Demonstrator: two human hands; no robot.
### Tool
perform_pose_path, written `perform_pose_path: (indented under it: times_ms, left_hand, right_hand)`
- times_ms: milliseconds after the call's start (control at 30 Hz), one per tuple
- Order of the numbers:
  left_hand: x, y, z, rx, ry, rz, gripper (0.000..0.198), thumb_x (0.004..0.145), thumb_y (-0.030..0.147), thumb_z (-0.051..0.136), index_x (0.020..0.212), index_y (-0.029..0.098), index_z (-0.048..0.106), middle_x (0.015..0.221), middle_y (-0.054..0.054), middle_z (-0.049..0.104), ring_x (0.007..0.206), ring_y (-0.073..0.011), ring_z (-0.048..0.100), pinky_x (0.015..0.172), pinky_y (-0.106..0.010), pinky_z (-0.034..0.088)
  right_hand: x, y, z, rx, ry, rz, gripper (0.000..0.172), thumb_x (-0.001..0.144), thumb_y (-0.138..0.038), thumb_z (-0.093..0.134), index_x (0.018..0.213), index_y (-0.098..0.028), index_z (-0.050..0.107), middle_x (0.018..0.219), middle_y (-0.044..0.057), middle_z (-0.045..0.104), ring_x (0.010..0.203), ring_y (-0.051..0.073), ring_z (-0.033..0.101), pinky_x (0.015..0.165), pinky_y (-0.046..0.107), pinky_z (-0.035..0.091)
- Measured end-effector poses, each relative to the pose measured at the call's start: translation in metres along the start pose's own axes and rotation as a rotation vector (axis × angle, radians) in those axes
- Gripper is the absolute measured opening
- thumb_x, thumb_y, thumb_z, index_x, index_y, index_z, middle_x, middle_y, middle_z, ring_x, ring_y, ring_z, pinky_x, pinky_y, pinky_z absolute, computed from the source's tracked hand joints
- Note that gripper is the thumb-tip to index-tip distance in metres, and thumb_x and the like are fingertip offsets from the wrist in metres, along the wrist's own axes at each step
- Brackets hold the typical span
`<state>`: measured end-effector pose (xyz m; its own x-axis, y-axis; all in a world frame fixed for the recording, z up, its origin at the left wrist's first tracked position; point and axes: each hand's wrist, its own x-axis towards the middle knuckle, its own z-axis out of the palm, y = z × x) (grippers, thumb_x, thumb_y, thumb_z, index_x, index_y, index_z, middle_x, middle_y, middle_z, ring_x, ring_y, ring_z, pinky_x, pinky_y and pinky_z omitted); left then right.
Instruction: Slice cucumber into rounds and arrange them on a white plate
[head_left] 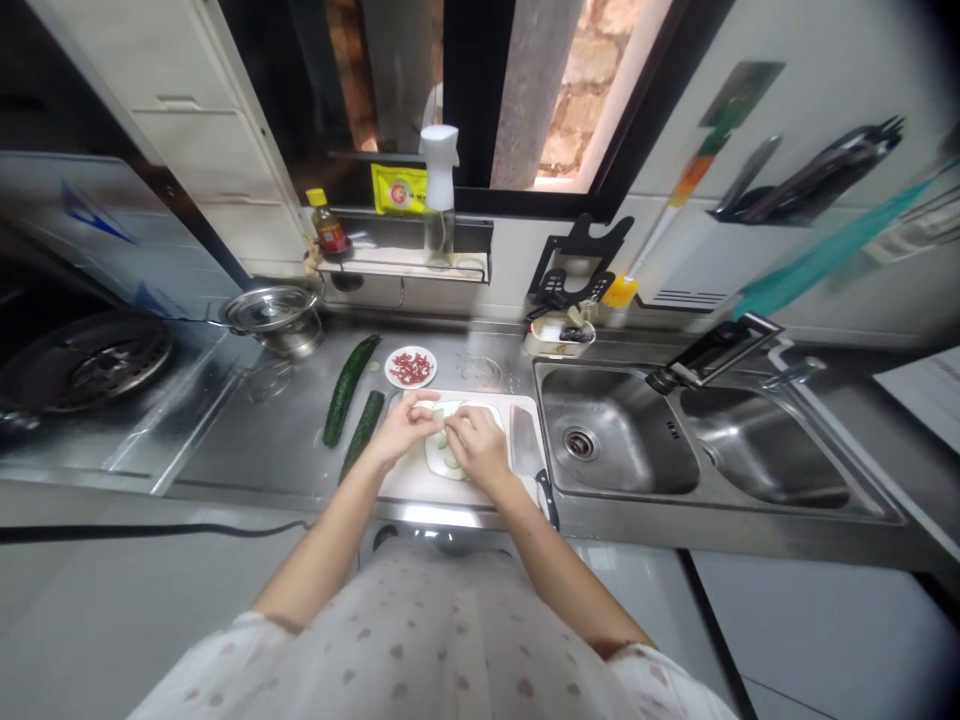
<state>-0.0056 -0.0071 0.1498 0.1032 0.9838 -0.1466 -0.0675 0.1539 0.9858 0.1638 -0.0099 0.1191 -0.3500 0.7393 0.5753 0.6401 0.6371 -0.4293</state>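
Observation:
My left hand [407,432] and my right hand [480,448] meet above a white plate [486,474], fingertips pinched close together. Between them is a small pale green piece that looks like a cucumber slice [442,412], partly hidden by the fingers. More cucumber slices [451,462] lie on the plate. Under the plate is a pale cutting board [401,485]. A kitchen knife [525,440] rests along the board's right side, its black handle toward me. Left of the board lie a whole cucumber [351,392] and a second cucumber [363,435], partly behind my left forearm.
Behind the board sits a small white dish [411,368] of chopped red pieces. A lidded steel pot [274,318] and a frying pan [90,360] are at left. To the right is a double sink [622,430] with a black faucet [712,355]. A shelf [405,262] holds bottles.

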Motion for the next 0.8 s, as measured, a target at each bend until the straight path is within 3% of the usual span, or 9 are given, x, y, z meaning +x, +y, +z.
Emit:
perform_pose_path:
  times_ms: [267,533,800]
  left_hand:
    - [-0.002,-0.001,-0.001,0.080,-0.022,0.079,0.049,0.069,0.026,0.073,0.112,0.020,0.051,0.072,0.005,0.058,0.071,-0.0102,0.058,0.074,-0.024,0.044]
    - [-0.003,0.005,0.005,0.195,0.012,0.165,0.042,0.074,0.027,0.065,0.113,0.021,0.049,0.075,0.004,0.054,0.074,-0.0113,0.055,0.075,-0.024,0.042]
    - [-0.009,0.009,0.011,0.272,0.068,0.218,0.039,0.076,0.027,0.062,0.114,0.021,0.053,0.075,0.003,0.053,0.075,-0.0129,0.052,0.076,-0.024,0.040]
  right_hand:
    - [0.000,-0.002,-0.004,0.034,-0.010,-0.032,0.019,0.092,-0.025,0.049,0.097,-0.021,0.067,0.092,0.008,0.060,0.089,0.021,0.052,0.080,0.035,0.043]
    - [0.008,-0.005,0.000,0.266,0.036,0.107,0.016,0.089,-0.026,0.051,0.082,-0.021,0.064,0.085,0.005,0.060,0.087,0.019,0.055,0.081,0.034,0.044]
    - [0.015,-0.005,0.006,0.507,0.021,0.292,0.017,0.083,-0.024,0.053,0.068,-0.020,0.059,0.078,0.003,0.061,0.081,0.016,0.058,0.071,0.029,0.047]
